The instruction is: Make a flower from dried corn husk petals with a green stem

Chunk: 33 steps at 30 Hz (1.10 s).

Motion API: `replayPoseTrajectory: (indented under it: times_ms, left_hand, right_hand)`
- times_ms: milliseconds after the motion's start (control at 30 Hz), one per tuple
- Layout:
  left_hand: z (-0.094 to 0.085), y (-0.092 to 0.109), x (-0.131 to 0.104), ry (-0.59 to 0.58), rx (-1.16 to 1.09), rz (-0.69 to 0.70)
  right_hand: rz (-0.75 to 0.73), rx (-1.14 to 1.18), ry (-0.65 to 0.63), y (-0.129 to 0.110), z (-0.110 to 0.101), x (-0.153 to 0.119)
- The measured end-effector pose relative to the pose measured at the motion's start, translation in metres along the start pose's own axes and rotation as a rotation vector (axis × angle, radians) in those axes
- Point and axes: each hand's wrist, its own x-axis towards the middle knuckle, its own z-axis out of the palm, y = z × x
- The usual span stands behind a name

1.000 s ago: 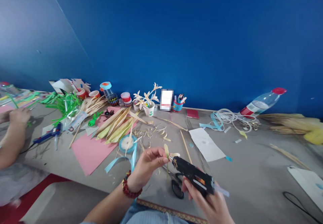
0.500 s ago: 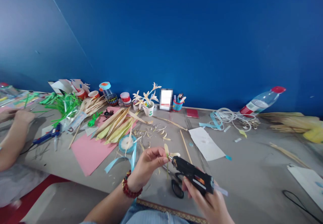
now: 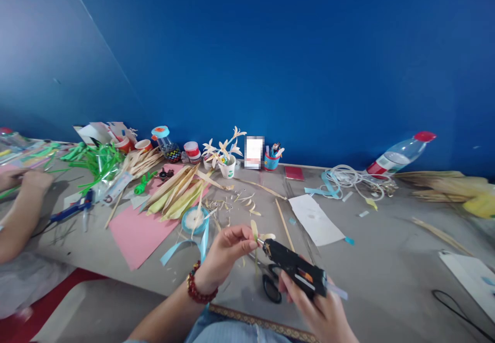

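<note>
In my right hand (image 3: pixel 313 299) is a black glue gun (image 3: pixel 296 265) with a clear glue stick poking out at its back. Its metal nozzle meets a small pale petal piece (image 3: pixel 254 229), which my left hand (image 3: pixel 235 247) pinches between thumb and fingertips. Another pale petal points to the right behind the nozzle. Black-handled scissors (image 3: pixel 271 287) lie on the table beneath the gun, partly hidden by it. Left of my left hand rests a roll of light blue ribbon (image 3: pixel 194 220) with a loose end trailing toward me.
Behind the hands lie petal scraps (image 3: pixel 251 203), dried husks (image 3: pixel 174 193) and pink paper (image 3: pixel 135 234). A white cup (image 3: pixel 227 170) holds pale husk flowers. White paper (image 3: pixel 317 222) and a leaning bottle (image 3: pixel 400 154) are to the right. At the left edge are another person's hands (image 3: pixel 34 180) and a blue glue gun (image 3: pixel 73 209).
My hands, the glue gun and the petal piece hold nearly the same place. The other person's hands at the left have shifted slightly, with a green strip now lower beside them.
</note>
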Motion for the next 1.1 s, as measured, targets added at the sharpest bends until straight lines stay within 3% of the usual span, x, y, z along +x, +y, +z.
replayPoseTrajectory:
  times_ms: [633,967,1100]
  left_hand:
    - [0.001,0.001,-0.001,0.002,-0.01,0.0]
    - [-0.001,-0.002,0.0,0.029,0.01,0.013]
    - [0.0,-0.001,0.0,0.028,0.008,0.011]
  right_hand:
    - [-0.007,0.031,0.021,-0.005,0.0,0.001]
    - [-0.09,0.007,-0.091,0.012,-0.004,0.002]
    - [0.042,0.126,-0.043,0.01,0.0,-0.004]
